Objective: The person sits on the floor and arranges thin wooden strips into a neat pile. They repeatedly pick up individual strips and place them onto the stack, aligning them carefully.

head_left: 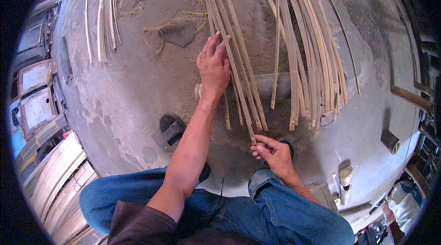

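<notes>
My right hand (pixel 274 155) pinches the near end of a long, thin bamboo strip (pixel 244 115) between thumb and fingers, just in front of my right knee. Farther up that strip, my left hand (pixel 214 67) has its fingers closed around it, and the palm side is hidden. Several more bamboo strips (pixel 250 77) lie close beside the held one, their near ends on the floor. To the right a larger bundle of strips (pixel 317 61) fans out, pointing toward me.
A smaller bunch of strips (pixel 107 20) lies far left. Yellow cord (pixel 202 14) rests near a dark flat piece (pixel 179 33) on the floor. A sandal (pixel 172 129) is by my left leg. At right stand a cylindrical container (pixel 345 177) and a dark tube (pixel 391 141); stacked slats (pixel 57 171) lie at left.
</notes>
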{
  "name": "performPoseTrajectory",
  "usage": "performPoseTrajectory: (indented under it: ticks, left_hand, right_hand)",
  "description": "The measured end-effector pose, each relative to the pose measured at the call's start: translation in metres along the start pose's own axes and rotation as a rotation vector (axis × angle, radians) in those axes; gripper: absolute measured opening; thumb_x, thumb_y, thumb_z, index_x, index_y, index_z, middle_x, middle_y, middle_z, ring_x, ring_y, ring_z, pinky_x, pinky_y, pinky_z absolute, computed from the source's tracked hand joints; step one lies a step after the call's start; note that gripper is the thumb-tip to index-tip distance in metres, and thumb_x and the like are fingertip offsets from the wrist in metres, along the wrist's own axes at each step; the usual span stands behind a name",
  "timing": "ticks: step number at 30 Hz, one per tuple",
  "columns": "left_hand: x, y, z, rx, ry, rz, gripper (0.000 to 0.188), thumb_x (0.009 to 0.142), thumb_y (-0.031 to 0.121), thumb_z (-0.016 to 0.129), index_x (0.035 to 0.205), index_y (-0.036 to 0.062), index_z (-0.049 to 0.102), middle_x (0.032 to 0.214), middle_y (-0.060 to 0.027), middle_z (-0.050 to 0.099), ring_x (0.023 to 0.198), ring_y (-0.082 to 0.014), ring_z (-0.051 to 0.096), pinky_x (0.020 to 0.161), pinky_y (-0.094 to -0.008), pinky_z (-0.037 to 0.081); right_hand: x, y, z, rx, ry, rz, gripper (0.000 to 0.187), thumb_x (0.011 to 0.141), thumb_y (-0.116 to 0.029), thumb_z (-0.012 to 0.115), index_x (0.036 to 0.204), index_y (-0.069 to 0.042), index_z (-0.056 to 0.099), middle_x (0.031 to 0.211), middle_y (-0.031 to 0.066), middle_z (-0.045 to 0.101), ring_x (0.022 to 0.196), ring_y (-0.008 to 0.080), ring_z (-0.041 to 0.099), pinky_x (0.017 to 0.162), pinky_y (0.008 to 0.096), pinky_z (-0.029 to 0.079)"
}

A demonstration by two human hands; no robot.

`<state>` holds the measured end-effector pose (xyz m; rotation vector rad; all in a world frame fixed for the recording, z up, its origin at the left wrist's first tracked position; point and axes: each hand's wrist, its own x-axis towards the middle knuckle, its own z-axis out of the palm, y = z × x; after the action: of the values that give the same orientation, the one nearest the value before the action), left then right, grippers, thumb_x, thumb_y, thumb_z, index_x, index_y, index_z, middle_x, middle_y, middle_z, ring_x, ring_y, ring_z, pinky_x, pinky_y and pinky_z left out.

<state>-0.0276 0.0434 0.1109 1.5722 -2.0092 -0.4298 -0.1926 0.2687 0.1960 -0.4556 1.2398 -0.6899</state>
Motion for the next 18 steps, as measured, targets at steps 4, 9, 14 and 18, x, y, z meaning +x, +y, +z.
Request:
performPoseTrajectory:
  ticks: [4,9,14,18]
  left_hand:
    - [-0.001,-0.003,0.003,-0.001,0.005,-0.017,0.043,0.085,0.013,0.055,0.128,0.0105,0.054,0.139,-0.0052,0.047,0.130,-0.0268,0.041,0.103,-0.0443,0.032]
    - [-0.002,-0.006,0.007,-0.012,0.031,-0.010,0.042,0.088,0.020,0.054,0.128,0.0098,0.053,0.138,-0.0069,0.048,0.129,-0.0270,0.042,0.103,-0.0442,0.031]
    - [-0.002,0.003,0.001,0.041,0.020,-0.021,0.042,0.088,0.022,0.054,0.128,0.0089,0.054,0.138,-0.0073,0.048,0.128,-0.0275,0.043,0.103,-0.0448,0.031]
    - [-0.001,-0.005,0.003,0.044,0.006,-0.004,0.047,0.086,0.017,0.055,0.133,0.0117,0.050,0.138,-0.0065,0.047,0.127,-0.0271,0.044,0.103,-0.0447,0.031]
  right_hand:
    - [0.009,0.003,0.000,0.035,0.058,-0.004,0.031,0.087,-0.013,0.068,0.113,0.001,0.062,0.089,0.0087,0.068,0.081,0.0126,0.065,0.072,0.0265,0.054]
    - [0.017,0.028,0.002,0.309,0.124,0.096,0.020,0.085,-0.012,0.069,0.100,0.000,0.062,0.084,0.0061,0.066,0.076,0.0124,0.063,0.069,0.0259,0.053]
    - [0.013,0.016,0.013,0.499,0.034,0.143,0.019,0.085,-0.010,0.068,0.100,-0.002,0.060,0.086,0.0072,0.066,0.077,0.0133,0.063,0.070,0.0266,0.054]
    - [0.021,0.029,0.010,0.348,0.070,0.083,0.022,0.086,-0.008,0.067,0.105,-0.001,0.059,0.089,0.0087,0.066,0.078,0.0158,0.064,0.070,0.0286,0.054]
